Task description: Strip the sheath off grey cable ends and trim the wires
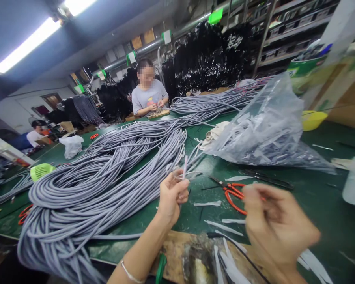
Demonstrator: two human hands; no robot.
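My left hand (172, 196) is closed, holding a thin pale stick-like piece (185, 167) upright between thumb and fingers. A clear, thin loop (195, 173) shows beside its fingertips. Smeared by motion, my right hand (276, 227) hovers above the table at the right with its fingers curled; whether anything is in them does not show. Just beyond it lie red-handled scissors (235, 195), partly covered by that hand. Under both hands, a stained wooden board (174, 246) sits at the table's front edge, with a black cord and white strips (229, 264) on it.
Large bundles of grey cable (106, 177) cover the table's left and middle. A clear plastic bag (260, 130) full of pale pieces stands at the right. Loose white strips (208, 204) lie on the green tabletop (201, 189). Across the table a co-worker (150, 92) handles small parts.
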